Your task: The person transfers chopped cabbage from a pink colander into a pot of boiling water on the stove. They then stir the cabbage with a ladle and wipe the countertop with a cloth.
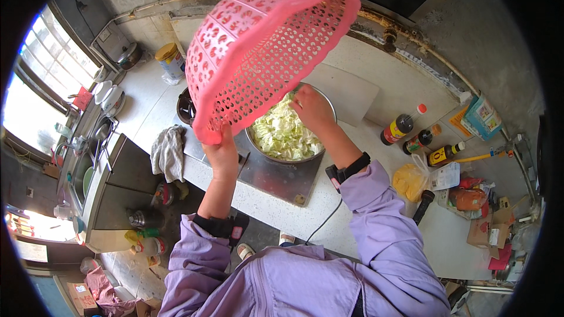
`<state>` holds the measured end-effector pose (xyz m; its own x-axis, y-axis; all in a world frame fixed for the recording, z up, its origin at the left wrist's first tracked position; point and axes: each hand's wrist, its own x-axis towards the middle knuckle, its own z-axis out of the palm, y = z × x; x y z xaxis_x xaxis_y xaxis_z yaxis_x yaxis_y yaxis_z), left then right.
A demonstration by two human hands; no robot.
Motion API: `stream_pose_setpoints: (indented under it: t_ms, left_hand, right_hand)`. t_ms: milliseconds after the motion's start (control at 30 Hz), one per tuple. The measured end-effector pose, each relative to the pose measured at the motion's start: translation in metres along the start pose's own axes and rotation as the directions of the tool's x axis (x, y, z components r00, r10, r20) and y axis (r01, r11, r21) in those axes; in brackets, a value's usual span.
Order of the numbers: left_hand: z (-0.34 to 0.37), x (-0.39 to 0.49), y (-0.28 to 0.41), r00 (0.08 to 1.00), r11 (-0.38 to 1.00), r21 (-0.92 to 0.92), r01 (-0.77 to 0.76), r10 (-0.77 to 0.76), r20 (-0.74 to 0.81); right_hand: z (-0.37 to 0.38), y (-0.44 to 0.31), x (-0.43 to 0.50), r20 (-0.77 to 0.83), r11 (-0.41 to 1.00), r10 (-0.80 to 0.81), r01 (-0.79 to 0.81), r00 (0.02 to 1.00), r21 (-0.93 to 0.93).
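Observation:
My left hand (221,152) grips the rim of a pink plastic colander (264,48), raised and tipped on its side over the counter. Its open mouth faces down and to the right, and no food shows inside it. Below it, a round metal pot (294,160) on the stove holds a heap of chopped cabbage (286,134). My right hand (312,108) is over the back of the cabbage, its fingers bent beside the colander's lower edge. Whether those fingertips touch the leaves or the colander is hidden.
Left of the pot lie a grey cloth (168,152) at the counter's edge and a burner (186,106). A tin with a gold lid (169,58) stands behind. Several sauce bottles (397,128) and a yellow-filled plastic bag (410,180) are on the right. The sink (83,176) is far left.

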<state>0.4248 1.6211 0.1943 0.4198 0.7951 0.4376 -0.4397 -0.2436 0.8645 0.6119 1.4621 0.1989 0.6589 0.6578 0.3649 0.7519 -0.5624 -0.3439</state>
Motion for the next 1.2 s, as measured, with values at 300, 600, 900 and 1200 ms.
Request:
stream_pose_setpoints:
  t_ms: [300, 600, 900, 1200]
  left_hand:
    - [0.009, -0.014, 0.016, 0.997, 0.999, 0.020, 0.044, -0.046, 0.061]
    - [-0.031, 0.020, 0.003, 0.896, 0.848, -0.357, 0.391, -0.440, -0.063]
    - [-0.040, 0.011, 0.023, 0.810, 0.655, -0.504, 0.563, -0.559, 0.180]
    - [-0.055, 0.008, 0.034, 0.689, 0.535, -0.466, 0.705, -0.670, 0.274]
  right_hand:
    - [0.006, -0.045, 0.053, -0.286, 0.990, -0.038, 0.076, 0.957, 0.121]
    - [-0.002, 0.009, -0.022, 0.245, 0.977, 0.002, 0.051, 0.970, -0.208]
    - [-0.015, 0.023, -0.034, 0.017, 0.945, 0.307, -0.302, 0.952, -0.128]
    - [-0.044, 0.000, -0.020, -0.344, 0.988, 0.147, -0.121, 0.927, 0.096]
